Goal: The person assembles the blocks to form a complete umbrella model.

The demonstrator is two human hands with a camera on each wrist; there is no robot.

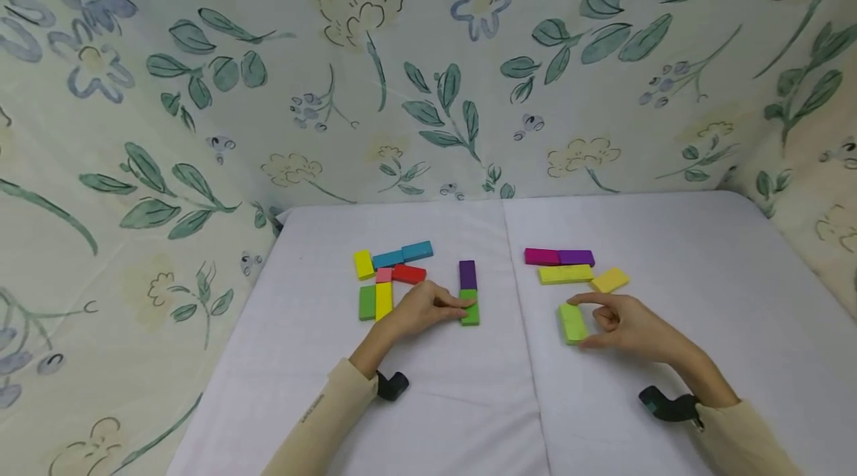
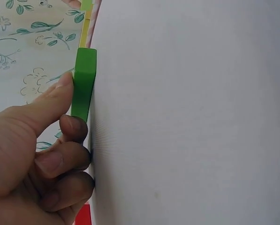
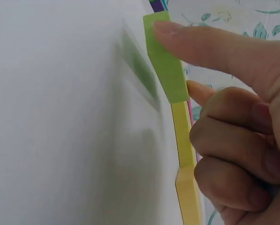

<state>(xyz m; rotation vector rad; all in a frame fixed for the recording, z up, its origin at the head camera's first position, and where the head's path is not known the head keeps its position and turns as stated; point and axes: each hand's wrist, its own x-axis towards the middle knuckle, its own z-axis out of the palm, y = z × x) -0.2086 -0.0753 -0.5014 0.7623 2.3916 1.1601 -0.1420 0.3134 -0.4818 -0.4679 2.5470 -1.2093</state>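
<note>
Thumb and finger of my right grip [image 1: 626, 323] pinch a lime block [image 1: 572, 324], smooth and oblong, by its near and far ends, right of centre; my left grip [image 1: 423, 308] pinches a green block [image 1: 472, 316] against a dark purple block's [image 1: 467, 274] near end. The tabletop [image 1: 482, 409] wears creased white cloth; floral fabric [image 1: 428, 44] rises behind. From the left wrist, a red block [image 2: 83, 215] is cut off. From the right wrist, the lime block's shadow blurs.
</note>
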